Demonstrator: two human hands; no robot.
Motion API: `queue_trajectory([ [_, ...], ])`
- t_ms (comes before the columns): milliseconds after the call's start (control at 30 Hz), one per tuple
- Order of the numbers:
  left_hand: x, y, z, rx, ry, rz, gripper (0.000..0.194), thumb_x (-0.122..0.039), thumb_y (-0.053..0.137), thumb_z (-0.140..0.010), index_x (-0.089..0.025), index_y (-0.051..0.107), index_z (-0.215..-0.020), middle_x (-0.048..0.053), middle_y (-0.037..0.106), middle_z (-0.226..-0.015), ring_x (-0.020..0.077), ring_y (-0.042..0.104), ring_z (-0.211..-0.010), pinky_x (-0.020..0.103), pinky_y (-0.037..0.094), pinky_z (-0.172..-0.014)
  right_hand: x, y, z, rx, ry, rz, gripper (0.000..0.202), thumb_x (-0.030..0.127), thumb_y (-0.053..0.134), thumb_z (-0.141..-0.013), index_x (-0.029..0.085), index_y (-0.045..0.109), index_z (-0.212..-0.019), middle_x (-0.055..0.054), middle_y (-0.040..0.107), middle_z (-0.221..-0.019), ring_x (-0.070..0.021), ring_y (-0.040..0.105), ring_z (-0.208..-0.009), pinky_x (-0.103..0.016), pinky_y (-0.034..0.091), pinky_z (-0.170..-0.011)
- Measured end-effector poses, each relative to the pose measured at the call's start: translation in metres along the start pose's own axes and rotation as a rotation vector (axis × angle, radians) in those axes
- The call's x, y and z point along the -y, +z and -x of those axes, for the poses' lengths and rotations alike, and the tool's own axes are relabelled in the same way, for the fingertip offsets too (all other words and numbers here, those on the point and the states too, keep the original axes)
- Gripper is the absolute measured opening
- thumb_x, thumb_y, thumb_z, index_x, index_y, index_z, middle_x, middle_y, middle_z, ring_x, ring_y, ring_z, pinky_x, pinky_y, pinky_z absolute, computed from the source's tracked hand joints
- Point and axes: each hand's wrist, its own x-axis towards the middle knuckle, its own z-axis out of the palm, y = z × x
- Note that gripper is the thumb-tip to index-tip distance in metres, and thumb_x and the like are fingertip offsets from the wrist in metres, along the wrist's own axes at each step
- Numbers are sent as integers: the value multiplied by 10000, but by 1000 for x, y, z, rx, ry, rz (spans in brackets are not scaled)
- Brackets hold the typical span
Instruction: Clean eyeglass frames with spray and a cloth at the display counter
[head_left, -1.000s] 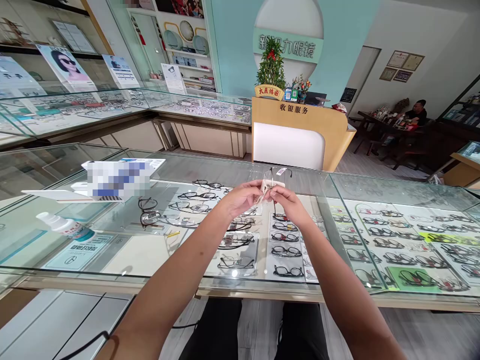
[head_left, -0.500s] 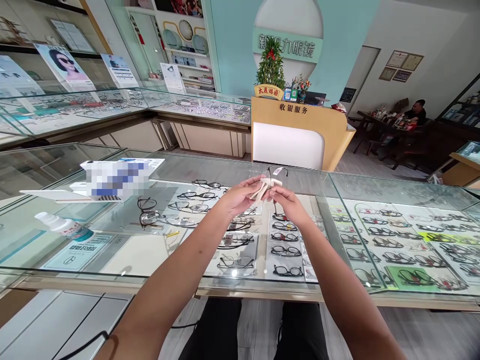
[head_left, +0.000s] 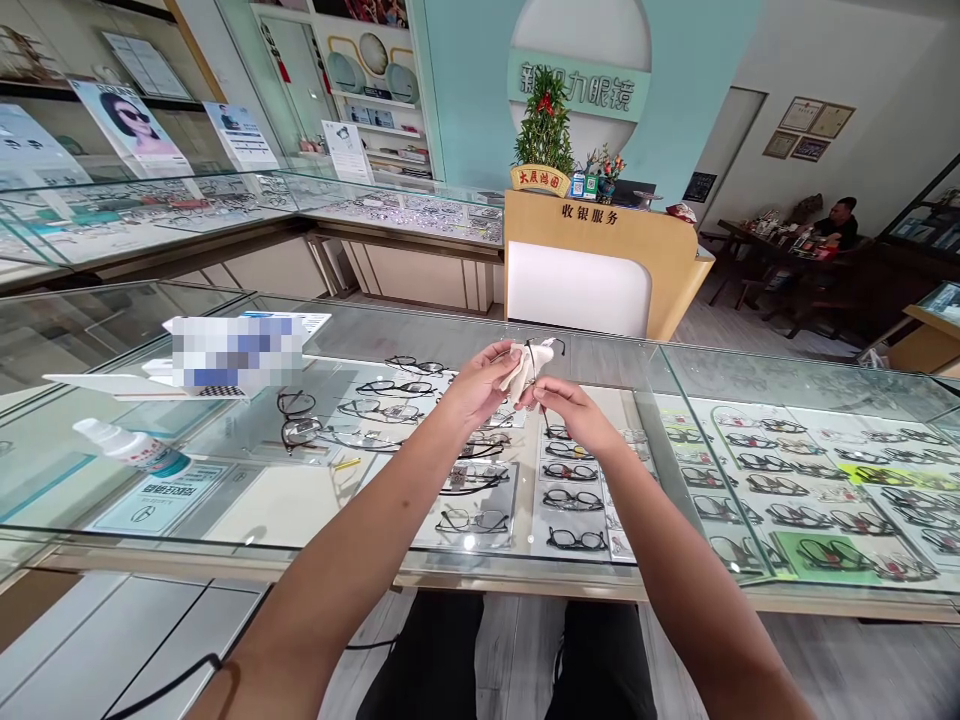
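Note:
Above the glass counter, my left hand (head_left: 484,384) is closed on a cream cloth (head_left: 523,374). The cloth lies against a dark-framed pair of glasses (head_left: 531,358), whose thin temples stick out beyond it. My right hand (head_left: 571,408) pinches the lower side of these glasses, just right of the cloth. A small white tag (head_left: 548,343) hangs at their far end. Much of the frame is hidden by the cloth and fingers.
On the counter's left stand a spray bottle (head_left: 131,448) and an open white box (head_left: 225,358). Loose glasses (head_left: 301,432) lie nearby. Rows of glasses (head_left: 574,499) show under the glass. A cashier desk (head_left: 600,225) stands beyond; a person (head_left: 838,225) sits far right.
The cloth has opened out and shifted slightly left and up around the glasses. My right hand has moved a little down, away from the cloth. The tag has tilted and moved left.

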Motion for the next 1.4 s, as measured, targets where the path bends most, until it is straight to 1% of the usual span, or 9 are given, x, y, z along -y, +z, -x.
queue_trajectory([
  [167,0,10,10,214,3,-168,537,-649,950,-811,-175,719,-917,11,648,-607,154,569,-509,330,479,-576,3,0,-1,-14,-3,-6,455,693,682,-992,260,745,-870,-38,749,-947,-230,597,-956,-370,466,-907],
  [267,-1,13,12,282,5,-205,523,-682,877,-878,-180,734,-911,5,609,-561,168,570,-543,351,522,-650,0,-1,-2,-10,1,-38,423,657,692,-998,259,752,-870,-40,753,-944,-225,601,-948,-362,459,-893],
  [367,-2,14,13,312,0,-199,506,-674,870,-887,-194,709,-888,0,586,-544,187,580,-554,372,535,-677,-7,-1,-3,-5,8,-99,384,612,699,-1004,256,764,-875,-42,758,-947,-218,613,-938,-358,458,-885],
  [567,-5,16,14,326,2,-172,468,-566,962,-821,-191,700,-922,-6,606,-573,160,538,-532,356,513,-661,-10,2,-4,-20,42,-191,364,598,714,-986,249,758,-895,-58,772,-981,-221,633,-941,-366,486,-908],
  [767,-9,19,19,325,35,-185,455,-506,984,-812,-188,688,-948,-11,616,-605,152,552,-559,342,496,-663,-7,2,-3,-26,38,-210,374,608,712,-987,250,774,-899,-65,776,-979,-230,634,-947,-373,498,-907],
  [1067,1,22,17,211,97,-171,533,-639,969,-785,-197,677,-839,-21,590,-542,135,498,-449,333,474,-558,-5,1,-3,-14,19,-26,364,590,713,-992,261,817,-875,-46,785,-971,-234,624,-966,-392,488,-935],
  [1233,-1,15,11,195,87,-160,567,-684,947,-789,-155,770,-890,48,696,-689,175,624,-605,326,504,-618,-7,-1,-2,-111,33,-35,274,507,730,-969,264,837,-902,-39,812,-1022,-229,639,-978,-379,487,-918],
  [1300,-4,10,9,174,65,-148,546,-642,980,-768,-155,790,-925,67,742,-785,183,656,-676,322,527,-653,-9,-3,-2,-158,41,-60,248,498,752,-949,269,840,-914,-32,825,-1040,-219,634,-959,-370,483,-904],
  [1400,-6,5,7,141,23,-145,477,-534,1009,-776,-159,816,-999,61,758,-820,174,672,-700,295,524,-648,-10,-6,-2,-209,48,-137,231,502,791,-927,275,829,-902,-25,838,-1038,-216,646,-959,-361,475,-892],
])
